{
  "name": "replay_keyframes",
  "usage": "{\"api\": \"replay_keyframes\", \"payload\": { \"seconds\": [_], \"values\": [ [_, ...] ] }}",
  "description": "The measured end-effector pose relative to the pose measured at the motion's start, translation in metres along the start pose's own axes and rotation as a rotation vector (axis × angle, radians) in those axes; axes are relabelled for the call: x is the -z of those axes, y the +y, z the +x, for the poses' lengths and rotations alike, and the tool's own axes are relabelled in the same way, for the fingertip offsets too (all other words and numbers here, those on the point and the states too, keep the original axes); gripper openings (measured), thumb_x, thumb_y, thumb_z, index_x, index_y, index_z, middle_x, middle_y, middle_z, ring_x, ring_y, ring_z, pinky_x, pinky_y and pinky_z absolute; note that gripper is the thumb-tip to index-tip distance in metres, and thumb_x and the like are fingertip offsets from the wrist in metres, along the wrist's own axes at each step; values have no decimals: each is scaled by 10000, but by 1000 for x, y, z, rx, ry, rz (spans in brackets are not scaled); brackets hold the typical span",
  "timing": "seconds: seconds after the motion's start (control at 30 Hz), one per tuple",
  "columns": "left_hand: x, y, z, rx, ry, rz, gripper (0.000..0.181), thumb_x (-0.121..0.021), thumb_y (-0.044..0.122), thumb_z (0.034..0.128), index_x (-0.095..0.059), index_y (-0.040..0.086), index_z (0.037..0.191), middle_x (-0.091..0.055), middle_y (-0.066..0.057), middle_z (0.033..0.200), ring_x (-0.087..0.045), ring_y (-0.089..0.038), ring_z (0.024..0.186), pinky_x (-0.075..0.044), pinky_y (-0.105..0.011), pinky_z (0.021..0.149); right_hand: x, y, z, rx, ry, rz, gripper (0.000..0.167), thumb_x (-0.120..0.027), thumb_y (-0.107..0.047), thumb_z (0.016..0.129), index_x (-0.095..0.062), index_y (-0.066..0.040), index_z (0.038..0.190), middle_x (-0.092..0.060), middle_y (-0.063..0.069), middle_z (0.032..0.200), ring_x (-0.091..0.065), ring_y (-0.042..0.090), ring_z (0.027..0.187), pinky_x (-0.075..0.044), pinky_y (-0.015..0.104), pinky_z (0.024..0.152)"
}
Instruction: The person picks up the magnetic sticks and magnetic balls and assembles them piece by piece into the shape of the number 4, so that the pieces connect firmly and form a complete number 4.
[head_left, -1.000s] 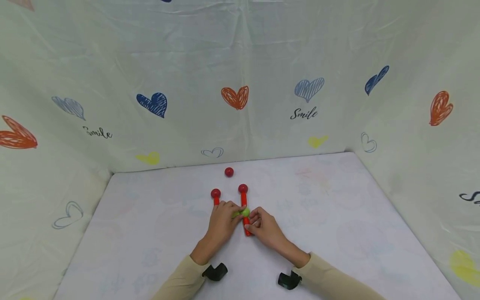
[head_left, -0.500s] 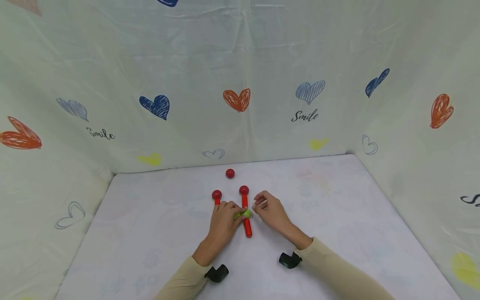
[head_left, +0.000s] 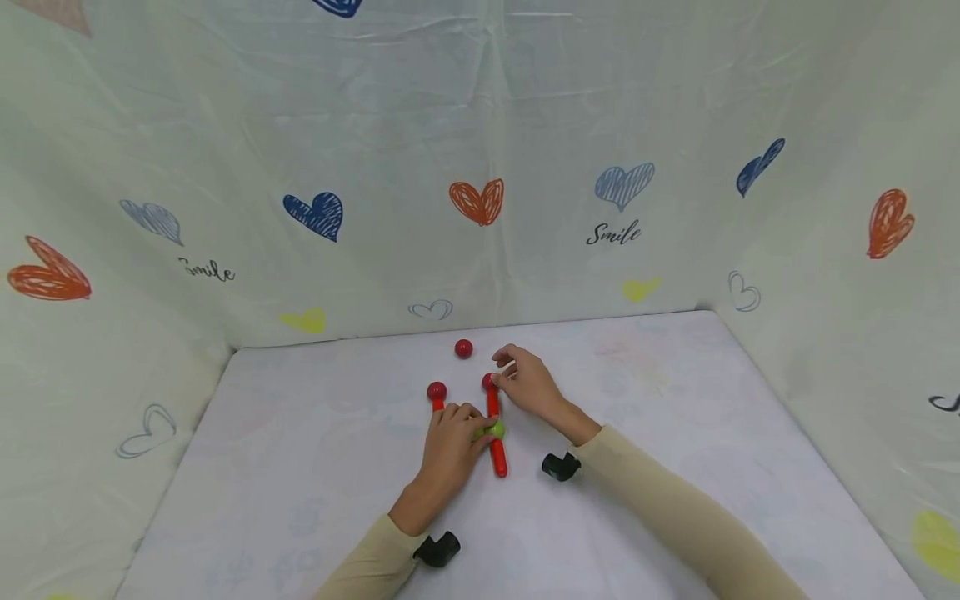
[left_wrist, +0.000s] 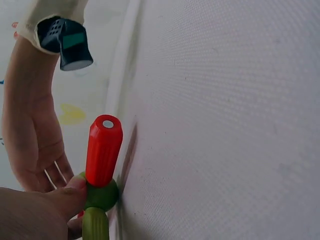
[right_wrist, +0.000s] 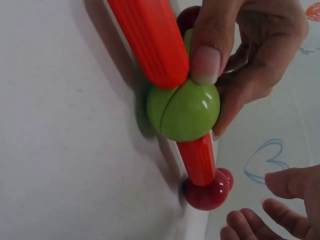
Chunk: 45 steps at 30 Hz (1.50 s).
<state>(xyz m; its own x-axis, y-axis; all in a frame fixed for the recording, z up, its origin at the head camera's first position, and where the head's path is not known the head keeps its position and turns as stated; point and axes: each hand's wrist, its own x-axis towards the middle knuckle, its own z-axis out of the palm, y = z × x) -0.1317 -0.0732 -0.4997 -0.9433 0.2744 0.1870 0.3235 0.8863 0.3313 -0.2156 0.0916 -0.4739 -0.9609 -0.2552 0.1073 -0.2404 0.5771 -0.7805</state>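
My left hand (head_left: pixel 447 450) pinches a glossy green ball (right_wrist: pixel 182 112) between thumb and fingers, low over the table. Two red rods join this ball: a near rod (head_left: pixel 498 459) with a metallic dot on its free end in the left wrist view, and a far rod (right_wrist: pixel 197 160) ending in a red ball (right_wrist: pixel 206 192). A green rod (left_wrist: pixel 95 225) also meets the green ball, mostly covered by my left hand. To the left, another red ball (head_left: pixel 437 390) tops a red rod partly hidden under that hand. My right hand (head_left: pixel 531 385), fingers loosely bent and holding nothing, hovers beside the far rod's red ball.
A loose red ball (head_left: pixel 463 348) lies farther back, near the table's rear edge. The white table (head_left: pixel 637 483) meets a curtain (head_left: pixel 390 250) printed with hearts behind and at both sides. A dark wrist camera (head_left: pixel 561 467) sticks out from each sleeve.
My right hand has let go of the near red rod and moved away from me to the far red ball. My left hand keeps its pinch on the green ball.
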Motion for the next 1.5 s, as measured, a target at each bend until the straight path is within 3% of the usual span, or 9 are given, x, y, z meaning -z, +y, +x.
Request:
{"api": "replay_keyframes", "payload": {
  "seconds": [0.2,0.57,0.7,0.93,1.07,1.5],
  "values": [
    [1,1,-1,-11,4,-1,293,-882,262,870,-842,211,1156,-685,21,1009,-574,-189,987,-464,-378,903,-4,-3,24,20,-76,-3,369,-712,-32,983,-623,22,1337,-671,211,1301,-706,341,1109,-606,423,928],
    [1,2,0,-19,13,-5,277,-880,250,874,-844,209,1145,-690,17,1010,-583,-195,990,-473,-383,904,-13,-4,57,-59,-167,14,453,-701,-11,979,-587,-11,1417,-641,197,1386,-677,331,1196,-582,405,982],
    [0,2,1,-15,-4,-6,278,-875,247,880,-842,205,1152,-688,16,1007,-582,-195,986,-471,-382,904,-16,-4,64,-69,-177,17,471,-683,-2,986,-572,-11,1443,-609,191,1439,-652,340,1249,-572,413,1004],
    [0,3,2,-21,-14,-21,268,-875,230,880,-843,197,1144,-704,18,995,-593,-194,981,-481,-389,923,-17,-4,75,-75,-205,-5,480,-691,-5,990,-578,-18,1457,-592,202,1452,-646,345,1252,-605,384,916],
    [-1,1,2,-36,1,-23,260,-879,219,874,-845,188,1131,-708,17,978,-596,-193,961,-484,-392,919,-18,-1,82,-41,-239,-49,475,-698,-3,987,-598,-18,1451,-604,206,1447,-641,352,1251,-586,392,965],
    [-2,-3,-1,-58,48,-30,237,-880,222,864,-852,177,1096,-707,27,951,-596,-179,932,-477,-379,889,-22,-6,83,26,-308,-107,288,-706,-10,990,-697,-4,1278,-681,183,1282,-647,316,1134,-540,408,1026]
  ]
}}
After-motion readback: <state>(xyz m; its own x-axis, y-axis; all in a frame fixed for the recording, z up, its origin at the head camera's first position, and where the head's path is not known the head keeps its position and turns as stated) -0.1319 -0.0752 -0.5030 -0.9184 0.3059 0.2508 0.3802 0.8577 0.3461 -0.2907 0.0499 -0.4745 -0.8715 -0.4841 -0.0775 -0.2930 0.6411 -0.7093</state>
